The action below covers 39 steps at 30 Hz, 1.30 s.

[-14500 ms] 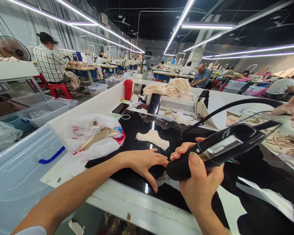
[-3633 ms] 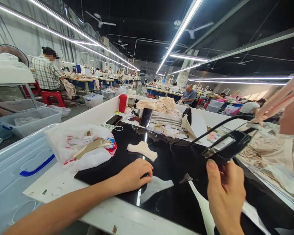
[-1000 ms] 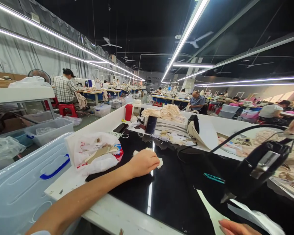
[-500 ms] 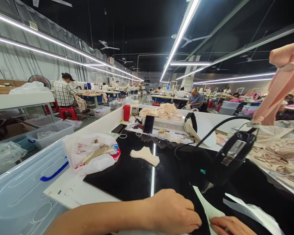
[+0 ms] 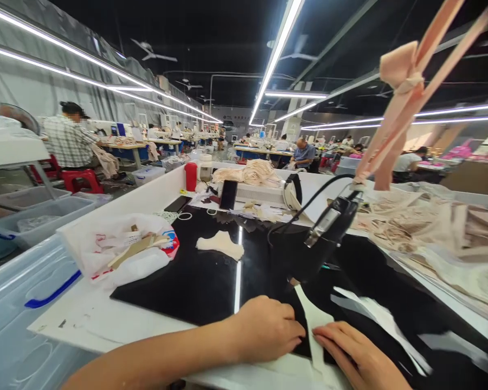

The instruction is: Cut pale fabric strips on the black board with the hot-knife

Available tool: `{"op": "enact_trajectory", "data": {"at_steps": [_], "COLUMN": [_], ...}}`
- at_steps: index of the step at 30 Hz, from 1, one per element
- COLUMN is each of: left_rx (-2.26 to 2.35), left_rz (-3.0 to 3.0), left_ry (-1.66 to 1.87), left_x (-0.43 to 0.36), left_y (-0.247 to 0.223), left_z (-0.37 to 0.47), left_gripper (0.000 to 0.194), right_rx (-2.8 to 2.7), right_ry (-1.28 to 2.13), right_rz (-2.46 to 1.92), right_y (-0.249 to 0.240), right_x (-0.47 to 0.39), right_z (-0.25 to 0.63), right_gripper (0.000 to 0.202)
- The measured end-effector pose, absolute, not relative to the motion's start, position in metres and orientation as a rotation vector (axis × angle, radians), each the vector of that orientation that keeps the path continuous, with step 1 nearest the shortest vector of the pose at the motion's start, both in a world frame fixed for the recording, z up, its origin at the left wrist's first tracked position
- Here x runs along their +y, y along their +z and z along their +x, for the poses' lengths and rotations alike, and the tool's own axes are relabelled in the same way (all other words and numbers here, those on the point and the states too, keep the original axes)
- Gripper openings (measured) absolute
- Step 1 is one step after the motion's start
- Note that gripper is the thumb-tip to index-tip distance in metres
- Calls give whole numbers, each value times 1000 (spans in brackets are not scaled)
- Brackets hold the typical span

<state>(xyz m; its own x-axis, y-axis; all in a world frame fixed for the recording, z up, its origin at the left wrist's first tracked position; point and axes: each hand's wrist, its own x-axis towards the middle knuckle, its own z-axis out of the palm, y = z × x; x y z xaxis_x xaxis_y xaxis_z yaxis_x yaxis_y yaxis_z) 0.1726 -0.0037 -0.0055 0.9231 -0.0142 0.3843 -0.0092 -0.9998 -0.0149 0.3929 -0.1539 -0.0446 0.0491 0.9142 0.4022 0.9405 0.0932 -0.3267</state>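
Pale piece (image 5: 314, 314) lies btwn both hands near the front edge of the counter (image 5: 81, 319), mostly over the black sheet (image 5: 179, 295). Long axis runs away from the person, narrow tip far & slightly L, wider part near the fingers. R hand (image 5: 360, 349) is nearer: fingers tog., tips touching the piece's R edge approx. mid-length; can't tell if the thumb clamps it. L hand (image 5: 266, 330) is curled, just L of the piece; can't tell if it touches or pinches anything. Cream piece (image 5: 220, 245) sits farther off, up-L of both
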Motion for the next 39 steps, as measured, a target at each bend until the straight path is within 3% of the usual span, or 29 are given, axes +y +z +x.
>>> {"op": "enact_trajectory", "data": {"at_steps": [7,19,25,39], "left_rx": [-5,-37,-8,112], "left_rz": [-3200,-3216,-3185,-3079], "left_ry": [-596,-531,-541,-591], "left_x": [-1,-2,-2,-4], "left_y": [-2,-1,-1,2], "left_z": [168,167,166,163], "left_gripper": [17,19,20,24], "right_rx": [-1620,-1967,-1930,-1611], "right_ry": [-43,-417,-422,86], "right_rz": [-1893,-1782,-1803,-1851], "right_y": [1,-8,-12,-6], "right_x": [-162,-163,-164,-163], "right_z": [365,338,339,334], "right_gripper": [34,38,35,25]}}
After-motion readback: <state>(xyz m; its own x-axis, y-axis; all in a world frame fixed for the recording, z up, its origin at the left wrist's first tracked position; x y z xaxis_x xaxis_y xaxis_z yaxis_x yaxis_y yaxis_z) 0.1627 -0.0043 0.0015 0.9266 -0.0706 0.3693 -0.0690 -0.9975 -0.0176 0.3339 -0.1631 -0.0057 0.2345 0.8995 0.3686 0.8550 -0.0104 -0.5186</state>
